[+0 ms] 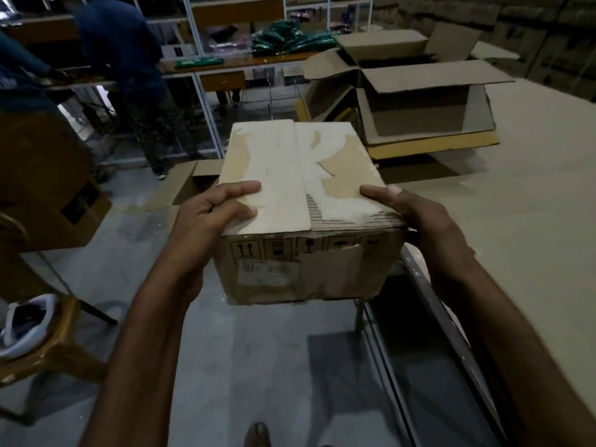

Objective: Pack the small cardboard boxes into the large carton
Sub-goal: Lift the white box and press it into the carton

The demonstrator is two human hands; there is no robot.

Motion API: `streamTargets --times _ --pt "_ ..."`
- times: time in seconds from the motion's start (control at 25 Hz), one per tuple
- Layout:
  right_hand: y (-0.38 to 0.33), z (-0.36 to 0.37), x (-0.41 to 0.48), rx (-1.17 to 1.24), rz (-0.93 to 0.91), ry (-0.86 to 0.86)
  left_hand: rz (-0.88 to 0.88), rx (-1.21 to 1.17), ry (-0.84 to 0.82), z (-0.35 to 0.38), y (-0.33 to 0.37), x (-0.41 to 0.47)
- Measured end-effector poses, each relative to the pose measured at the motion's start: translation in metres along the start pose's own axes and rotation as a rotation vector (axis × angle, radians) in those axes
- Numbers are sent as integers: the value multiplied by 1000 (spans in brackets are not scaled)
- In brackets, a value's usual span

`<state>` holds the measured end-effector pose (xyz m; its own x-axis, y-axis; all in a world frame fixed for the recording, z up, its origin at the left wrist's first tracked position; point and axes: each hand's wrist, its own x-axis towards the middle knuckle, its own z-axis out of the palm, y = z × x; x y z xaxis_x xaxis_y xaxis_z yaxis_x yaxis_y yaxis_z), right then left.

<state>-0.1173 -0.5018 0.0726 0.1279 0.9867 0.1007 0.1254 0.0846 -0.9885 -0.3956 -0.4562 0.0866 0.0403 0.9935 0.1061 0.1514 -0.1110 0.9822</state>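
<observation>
The left grip [209, 217] and the right grip [416, 214] are both grasping one small cardboard box [300, 188], one at each near corner. The left grip is laying its thumb and forefinger flat over the closed top flaps while the rest of it is wrapping the box's side. The right grip is pressing its thumb on the top edge, with its fingers going down the far side, out of sight. The box is sitting level between the two grips, its torn white top facing up and its labelled side with handling symbols facing the person. Below the grips the floor [258, 350] is showing. Whether the box's far end is resting on anything cannot be told.

Just to the right of the right grip, the pale tabletop [516, 204] is stretching away. Well beyond the right grip, on that tabletop, the large carton [425, 104] is lying with its flaps spread open. Just beyond the left grip a second open carton [190, 182] is standing on the floor. Far beyond the left grip another person [119, 43] is bending over a bench.
</observation>
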Motion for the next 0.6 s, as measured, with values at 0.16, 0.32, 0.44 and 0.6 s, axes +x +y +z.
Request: streamTargets --times 0.16,0.32,0.44,0.6 --pt "-3 41 76 17 222 -48 -79 53 7 -44 -12 84" --pt "-6 102 152 -52 256 -15 -99 73 -65 -97 -20 170" --pt "-20 145 205 -77 123 47 -3 91 -85 -138 -17 236" --pt "-41 186 263 -23 -53 149 136 28 -156 -179 -10 321"
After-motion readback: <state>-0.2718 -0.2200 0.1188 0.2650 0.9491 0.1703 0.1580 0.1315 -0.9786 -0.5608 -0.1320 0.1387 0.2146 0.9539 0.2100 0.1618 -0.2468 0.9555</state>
